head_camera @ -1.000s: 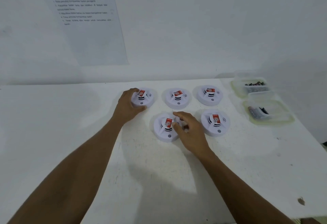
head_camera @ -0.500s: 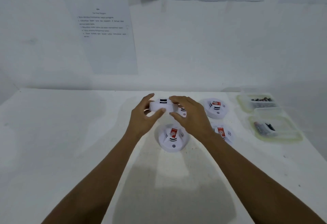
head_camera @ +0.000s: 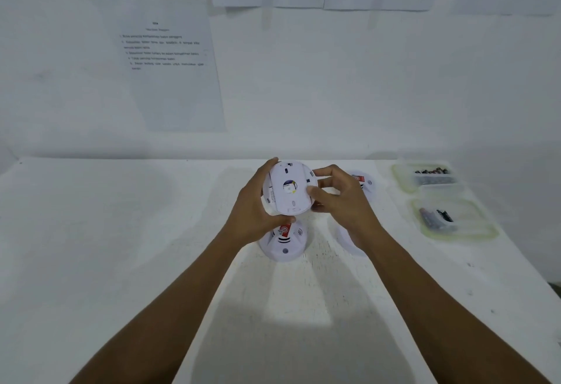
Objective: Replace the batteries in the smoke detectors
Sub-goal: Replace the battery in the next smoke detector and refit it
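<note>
A white round smoke detector [head_camera: 290, 189] is held up above the table, its flat back plate with a small round sticker turned toward me. My left hand [head_camera: 255, 210] grips its left rim and my right hand [head_camera: 340, 201] grips its right rim. Below it on the white table [head_camera: 121, 231] sits another detector [head_camera: 285, 244] face up with a red label. A third detector [head_camera: 367, 183] shows behind my right hand. One more detector [head_camera: 346, 241] is mostly hidden under my right wrist.
Two clear plastic containers stand at the right of the table: the far container [head_camera: 425, 175] holds several dark batteries, the near container [head_camera: 449, 221] holds a few batteries. Printed sheets [head_camera: 170, 71] hang on the white wall behind.
Both hands lifted the detector off the table's back row and turned it over, so its back plate now faces me. My view tilted upward.
</note>
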Action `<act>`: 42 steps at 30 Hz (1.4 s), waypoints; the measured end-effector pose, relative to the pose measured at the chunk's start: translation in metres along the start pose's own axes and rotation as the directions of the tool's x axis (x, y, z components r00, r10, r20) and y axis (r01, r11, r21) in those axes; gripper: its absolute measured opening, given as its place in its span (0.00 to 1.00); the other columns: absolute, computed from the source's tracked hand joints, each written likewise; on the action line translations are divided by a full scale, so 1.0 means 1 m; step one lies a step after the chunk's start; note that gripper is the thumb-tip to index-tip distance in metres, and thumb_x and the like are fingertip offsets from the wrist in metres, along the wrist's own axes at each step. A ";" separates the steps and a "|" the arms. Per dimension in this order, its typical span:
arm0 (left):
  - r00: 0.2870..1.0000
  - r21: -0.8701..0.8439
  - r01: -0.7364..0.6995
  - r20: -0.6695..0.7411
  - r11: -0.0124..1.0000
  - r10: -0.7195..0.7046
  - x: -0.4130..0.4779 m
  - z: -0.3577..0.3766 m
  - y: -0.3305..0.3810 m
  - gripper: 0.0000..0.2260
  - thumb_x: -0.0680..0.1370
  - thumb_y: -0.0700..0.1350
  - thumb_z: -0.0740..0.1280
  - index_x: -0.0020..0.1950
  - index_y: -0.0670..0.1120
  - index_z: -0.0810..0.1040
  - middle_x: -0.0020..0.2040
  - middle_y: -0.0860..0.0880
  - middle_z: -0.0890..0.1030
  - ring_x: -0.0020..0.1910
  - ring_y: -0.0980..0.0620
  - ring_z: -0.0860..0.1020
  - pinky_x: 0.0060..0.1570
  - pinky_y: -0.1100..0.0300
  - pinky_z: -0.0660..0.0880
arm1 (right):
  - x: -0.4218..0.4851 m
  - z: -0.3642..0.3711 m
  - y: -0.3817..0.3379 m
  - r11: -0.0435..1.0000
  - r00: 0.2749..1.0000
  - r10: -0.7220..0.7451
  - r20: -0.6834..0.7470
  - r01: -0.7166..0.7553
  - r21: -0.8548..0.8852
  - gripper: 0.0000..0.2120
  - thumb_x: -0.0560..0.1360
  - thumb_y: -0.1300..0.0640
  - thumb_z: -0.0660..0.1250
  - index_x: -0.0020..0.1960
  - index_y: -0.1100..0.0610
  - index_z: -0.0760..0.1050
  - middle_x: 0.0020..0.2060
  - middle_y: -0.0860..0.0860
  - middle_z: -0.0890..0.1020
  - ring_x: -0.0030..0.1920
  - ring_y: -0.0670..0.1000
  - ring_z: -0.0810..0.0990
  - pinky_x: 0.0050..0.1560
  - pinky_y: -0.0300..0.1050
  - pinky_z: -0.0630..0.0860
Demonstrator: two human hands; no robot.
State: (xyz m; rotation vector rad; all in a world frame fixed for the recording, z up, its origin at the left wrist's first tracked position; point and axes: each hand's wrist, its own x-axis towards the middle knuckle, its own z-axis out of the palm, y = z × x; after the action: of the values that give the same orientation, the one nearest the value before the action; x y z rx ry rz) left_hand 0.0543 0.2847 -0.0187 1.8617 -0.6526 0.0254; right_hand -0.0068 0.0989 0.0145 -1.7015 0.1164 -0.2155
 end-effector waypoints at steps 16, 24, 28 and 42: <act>0.977 -0.031 -0.085 0.192 0.996 0.089 0.002 -0.020 0.012 0.49 0.58 0.45 0.83 0.74 0.49 0.62 0.69 0.54 0.71 0.69 0.48 0.70 0.65 0.48 0.73 | -0.015 -0.008 -0.017 0.998 0.989 -0.036 0.146 0.029 0.048 0.16 0.75 0.58 0.73 0.62 0.50 0.78 0.47 0.55 0.85 0.47 0.54 0.83 0.47 0.46 0.80; 0.972 -0.036 -0.115 0.200 0.993 0.120 0.000 -0.029 0.006 0.43 0.60 0.41 0.83 0.71 0.48 0.65 0.66 0.54 0.72 0.67 0.48 0.71 0.63 0.56 0.74 | -0.018 0.002 -0.015 0.999 0.995 -0.038 0.088 0.040 -0.016 0.16 0.74 0.58 0.73 0.60 0.48 0.78 0.52 0.49 0.84 0.48 0.50 0.84 0.47 0.46 0.81; 0.974 -0.017 -0.149 0.168 0.989 0.150 0.000 -0.031 0.005 0.43 0.60 0.44 0.82 0.70 0.52 0.65 0.65 0.58 0.72 0.66 0.52 0.72 0.61 0.62 0.73 | -0.016 0.010 -0.012 0.932 0.973 -0.225 -0.056 0.198 -0.304 0.13 0.72 0.56 0.75 0.56 0.51 0.81 0.60 0.46 0.79 0.53 0.44 0.81 0.49 0.43 0.79; 0.983 0.026 -0.153 0.106 0.988 0.150 0.002 -0.033 0.001 0.38 0.60 0.45 0.81 0.66 0.53 0.68 0.61 0.57 0.75 0.61 0.55 0.75 0.58 0.66 0.73 | -0.009 0.050 -0.016 0.826 0.969 -0.243 0.032 0.224 -0.517 0.34 0.65 0.49 0.80 0.66 0.54 0.72 0.71 0.49 0.69 0.69 0.50 0.68 0.66 0.45 0.68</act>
State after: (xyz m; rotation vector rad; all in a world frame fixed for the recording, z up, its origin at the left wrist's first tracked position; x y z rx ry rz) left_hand 0.0650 0.3125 -0.0043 1.8517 -0.8704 0.0391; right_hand -0.0057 0.1513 0.0231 -2.2566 -0.0139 -0.4284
